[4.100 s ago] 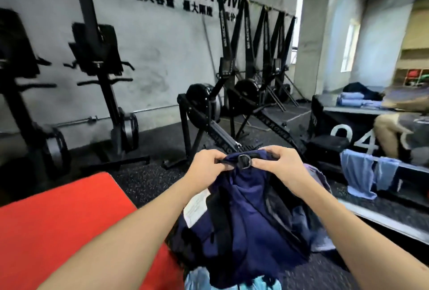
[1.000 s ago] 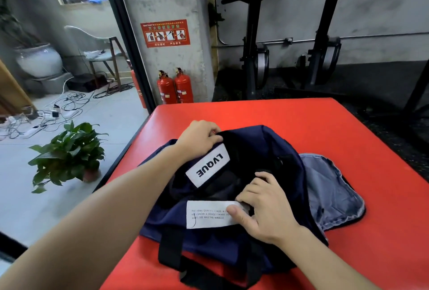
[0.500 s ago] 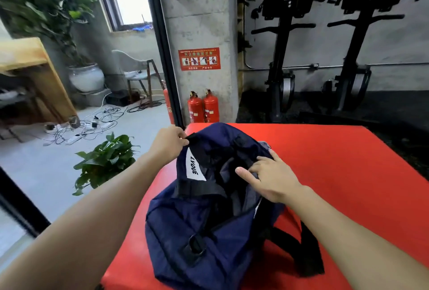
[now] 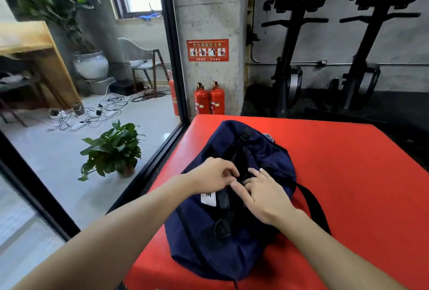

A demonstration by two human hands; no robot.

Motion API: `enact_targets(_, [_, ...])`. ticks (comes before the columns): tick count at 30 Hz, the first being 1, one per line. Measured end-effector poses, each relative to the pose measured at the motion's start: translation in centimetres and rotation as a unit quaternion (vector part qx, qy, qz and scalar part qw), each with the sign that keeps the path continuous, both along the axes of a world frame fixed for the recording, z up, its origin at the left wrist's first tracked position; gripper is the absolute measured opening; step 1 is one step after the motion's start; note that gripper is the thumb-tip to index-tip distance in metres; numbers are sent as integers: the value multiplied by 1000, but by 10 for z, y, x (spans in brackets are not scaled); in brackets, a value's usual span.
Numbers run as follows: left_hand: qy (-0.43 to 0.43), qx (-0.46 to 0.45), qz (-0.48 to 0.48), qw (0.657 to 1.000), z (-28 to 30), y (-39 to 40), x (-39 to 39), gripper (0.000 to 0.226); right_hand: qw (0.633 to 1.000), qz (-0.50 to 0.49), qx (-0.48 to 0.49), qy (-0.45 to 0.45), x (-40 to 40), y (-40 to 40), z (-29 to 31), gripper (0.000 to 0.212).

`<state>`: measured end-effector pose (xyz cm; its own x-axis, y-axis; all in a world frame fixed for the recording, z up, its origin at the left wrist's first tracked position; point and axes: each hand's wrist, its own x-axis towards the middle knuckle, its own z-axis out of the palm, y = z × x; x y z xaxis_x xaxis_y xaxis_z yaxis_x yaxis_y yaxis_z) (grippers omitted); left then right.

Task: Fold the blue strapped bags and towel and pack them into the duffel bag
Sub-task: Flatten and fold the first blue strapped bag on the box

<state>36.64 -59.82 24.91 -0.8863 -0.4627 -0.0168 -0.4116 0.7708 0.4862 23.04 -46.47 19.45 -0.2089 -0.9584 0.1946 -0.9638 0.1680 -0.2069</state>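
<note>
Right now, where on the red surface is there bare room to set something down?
Bare red table lies right of the duffel bag, out to the far and right edges. It is crowded at the bag's top, where the left hand and right hand meet.

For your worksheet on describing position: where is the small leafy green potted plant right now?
In the head view, the small leafy green potted plant stands on the pale floor at left, beyond the black door frame, left of the red padded table.

1 duffel bag (image 4: 262, 166), 2 hands, 3 fire extinguishers (image 4: 201, 100)
</note>
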Motion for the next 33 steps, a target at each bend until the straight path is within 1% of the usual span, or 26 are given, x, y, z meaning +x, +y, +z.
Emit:
enact_targets(2, [-32,17,-11,999,-9,10,-1,21,1000,-2,4,23,-8,12,-2,114])
enact_targets(5, [-85,42,-14,995,-19,25,-1,22,998,-5,4,58,-15,29,-9,106])
enact_targets(7, [-116,53,-10,992,-23,33,-2,27,998,-9,-2,60,-17,38,-14,104])
enact_targets(9, [-137,72,0,988,-25,39,-2,31,999,-14,-4,51,-16,46,-17,107])
enact_targets(11, [-136,111,-2,984,-23,42,-2,30,999,-16,-10,46,-14,55,-20,109])
enact_targets(14, [-136,191,-32,972,-11,45,5,21,999,-7,4,48,-10,67,-22,110])
enact_targets(16, [-126,208,-50,969,1,44,12,22,999,-5,12,48,-9,69,-20,113])
enact_targets(19, [-56,254,-43,965,16,32,26,28,999,-9,18,49,-10,64,-11,113])
enact_targets(21, [49,291,12,955,23,23,37,22,998,-8,15,56,-10,64,-7,108])
enact_targets(22, [118,315,51,940,26,20,43,19,998,-7,17,59,-10,63,-7,105])
enact_targets(24, [264,377,121,880,37,16,54,19,998,-13,30,49,-8,64,-6,99])
enact_targets(26, [376,387,184,822,52,13,70,22,999,-21,34,30,-2,62,-4,94])
enact_targets(28, [466,384,257,754,55,2,94,25,999,-26,36,12,4,62,-1,92])
enact_targets(29, [492,376,295,728,53,-2,110,28,999,-27,33,7,7,62,1,92])
enact_targets(30, [495,352,336,720,47,-7,126,31,999,-28,31,5,10,62,2,92])
enact_targets(31, [480,320,376,725,41,-7,141,34,999,-27,32,7,12,61,2,92])
enact_targets(33, [424,254,433,754,24,-4,161,40,999,-28,35,10,16,61,2,92])
